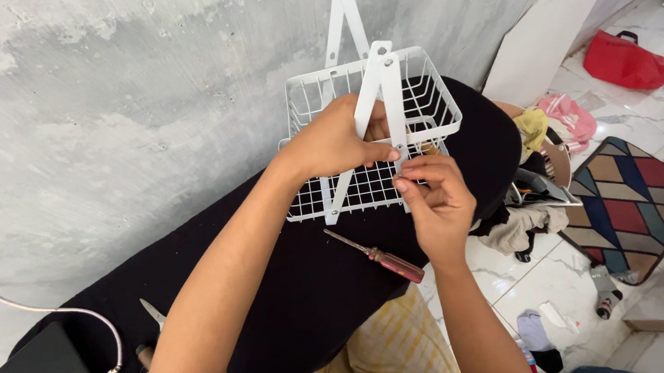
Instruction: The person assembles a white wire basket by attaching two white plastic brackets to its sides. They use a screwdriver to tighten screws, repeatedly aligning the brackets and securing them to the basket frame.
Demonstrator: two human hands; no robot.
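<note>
The left hand [336,143] is gripping a white metal bracket [369,101] against the white wire basket [419,93], which is sitting at the far end of the black-covered desk [309,291]. The right hand [436,202] is pinching something small (too tiny to identify) at the basket's front rim. A red-handled screwdriver [377,258] is lying just beside it.

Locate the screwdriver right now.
Head view: the screwdriver lies on the black board, just below the white wire basket, left of the right hand.
</note>
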